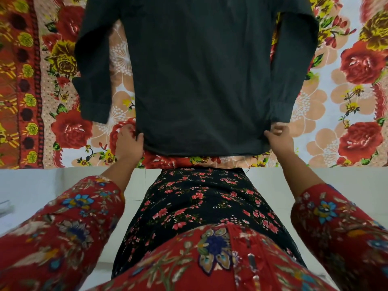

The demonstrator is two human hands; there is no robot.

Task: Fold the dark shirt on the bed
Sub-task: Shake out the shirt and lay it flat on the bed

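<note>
On the flowery bedsheet (357,85), our dark shirt (199,80) spread flat, sleeves (94,70) down both sides, our left hand (128,141) pinching its bottom-left corner, our right hand (280,137) pinching the bottom-right one

Shirt (199,80) lies flat on the bedsheet (346,91), hem toward the near bed edge, upper part running out of view at the far side. A sleeve lies along each flank: left sleeve (92,80) apart from the body, right sleeve (291,70) close against it. Left hand (128,141) grips the near-left hem corner; right hand (280,137) the near-right corner, just beside the cuff. Floor (31,190) lies before the bed.
</note>
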